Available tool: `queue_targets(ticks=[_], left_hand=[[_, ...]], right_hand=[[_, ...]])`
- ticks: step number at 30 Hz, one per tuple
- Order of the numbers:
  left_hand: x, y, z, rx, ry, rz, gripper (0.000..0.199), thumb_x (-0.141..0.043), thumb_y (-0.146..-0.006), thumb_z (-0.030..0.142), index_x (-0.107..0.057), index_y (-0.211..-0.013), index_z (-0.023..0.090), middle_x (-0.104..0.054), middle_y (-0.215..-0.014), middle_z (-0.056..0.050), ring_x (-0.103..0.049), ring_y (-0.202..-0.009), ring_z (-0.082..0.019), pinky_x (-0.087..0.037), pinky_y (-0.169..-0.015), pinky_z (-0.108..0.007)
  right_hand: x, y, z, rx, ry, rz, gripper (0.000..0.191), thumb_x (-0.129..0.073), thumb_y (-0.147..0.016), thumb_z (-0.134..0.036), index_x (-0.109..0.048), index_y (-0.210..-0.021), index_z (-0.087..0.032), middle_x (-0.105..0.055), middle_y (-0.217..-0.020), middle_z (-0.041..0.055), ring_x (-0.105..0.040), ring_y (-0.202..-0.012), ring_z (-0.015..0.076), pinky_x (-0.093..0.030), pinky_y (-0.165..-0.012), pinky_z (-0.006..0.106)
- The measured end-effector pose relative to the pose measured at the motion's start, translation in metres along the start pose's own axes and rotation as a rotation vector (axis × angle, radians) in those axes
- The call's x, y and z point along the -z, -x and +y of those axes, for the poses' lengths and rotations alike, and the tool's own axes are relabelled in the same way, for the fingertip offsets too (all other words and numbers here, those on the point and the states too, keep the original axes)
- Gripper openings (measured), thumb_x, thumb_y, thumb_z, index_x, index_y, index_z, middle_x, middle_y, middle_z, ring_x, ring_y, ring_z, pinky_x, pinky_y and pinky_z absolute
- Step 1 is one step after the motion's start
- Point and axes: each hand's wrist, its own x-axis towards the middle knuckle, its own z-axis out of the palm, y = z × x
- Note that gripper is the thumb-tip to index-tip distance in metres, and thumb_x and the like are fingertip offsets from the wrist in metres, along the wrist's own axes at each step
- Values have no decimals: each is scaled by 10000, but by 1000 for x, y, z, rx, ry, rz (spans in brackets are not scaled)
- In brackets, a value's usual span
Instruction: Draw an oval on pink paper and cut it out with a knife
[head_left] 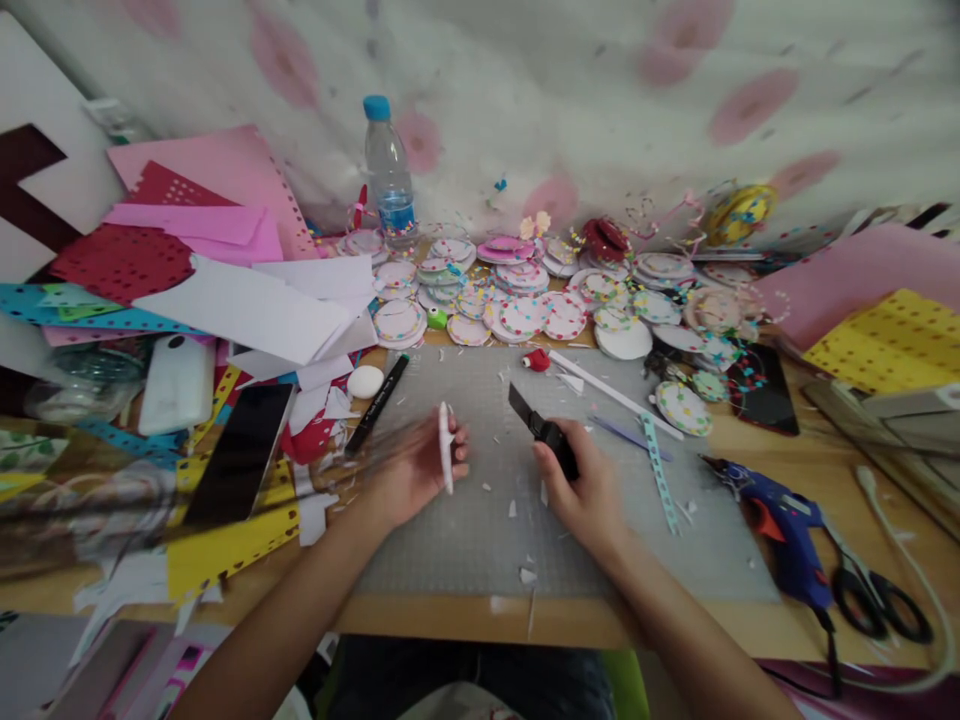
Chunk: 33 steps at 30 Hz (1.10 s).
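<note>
My left hand (420, 465) grips a thin white disc (446, 448), seen edge-on and held upright above the grey cutting mat (450, 560). A black utility knife (556, 445) is in my right hand (589, 490). Its blade is out and points up and to the left, apart from the disc. White paper scraps (527, 576) are scattered over the mat beneath both hands. A white oval piece (366, 382) and a black marker (379, 402) lie beyond my left hand.
Decorated round paper discs (521, 312) are piled behind the mat, near a water bottle (390, 170). A blue glue gun (787, 530) and scissors (877, 590) lie at right. Coloured paper (247, 300) and a dark phone (240, 455) fill the left side.
</note>
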Motion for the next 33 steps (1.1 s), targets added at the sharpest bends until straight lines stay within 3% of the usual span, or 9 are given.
queue_targets(ticks=[6, 15, 21, 26, 31, 33], left_hand=[[11, -7, -3, -180, -84, 168, 279, -803, -664, 240, -607, -844, 155, -666, -766, 8, -606, -634, -84, -484, -577, -163], [2, -1, -5, -199, -185, 184, 345, -805, -658, 288, -649, -926, 137, -701, -756, -11, -629, -606, -100, -513, -541, -167], [-2, 2, -7, -184, -252, 99, 471, -791, -664, 379, -649, -1028, 116, -613, -568, 12, -521, -411, -107, -463, -338, -213], [-4, 4, -5, -272, -281, 140, 444, -776, -688, 364, -621, -1039, 141, -639, -653, 6, -562, -470, -105, -487, -367, -194], [-4, 7, -4, -258, -311, 114, 432, -772, -685, 364, -619, -1027, 148, -683, -789, -28, -585, -485, -116, -491, -344, -207], [-4, 8, -4, -273, -303, 114, 420, -766, -691, 357, -622, -1023, 144, -674, -765, -21, -582, -481, -112, -491, -345, -203]], right_hand=[[3, 0, 0, 30, -26, 16, 220, -461, -929, -391, -527, -1001, -194, -611, -683, 5, -566, -528, 137, -410, -493, 222], [4, 0, -8, 385, 14, -181, 233, -514, -895, -368, -557, -991, -161, -639, -718, 27, -600, -601, 150, -421, -554, 248], [1, 2, -8, 400, 31, -206, 272, -506, -900, -393, -574, -1001, -151, -639, -707, 30, -602, -603, 150, -429, -566, 252], [1, 2, -6, 364, 58, -186, 263, -503, -905, -390, -582, -1001, -159, -665, -732, 40, -617, -611, 148, -428, -560, 243], [3, -1, 4, 229, 66, -51, 236, -516, -903, -360, -573, -1027, -167, -690, -784, 48, -641, -621, 151, -445, -567, 240], [4, -3, 5, 272, 43, -85, 236, -515, -899, -365, -574, -1025, -174, -684, -771, 40, -632, -612, 148, -440, -564, 242]])
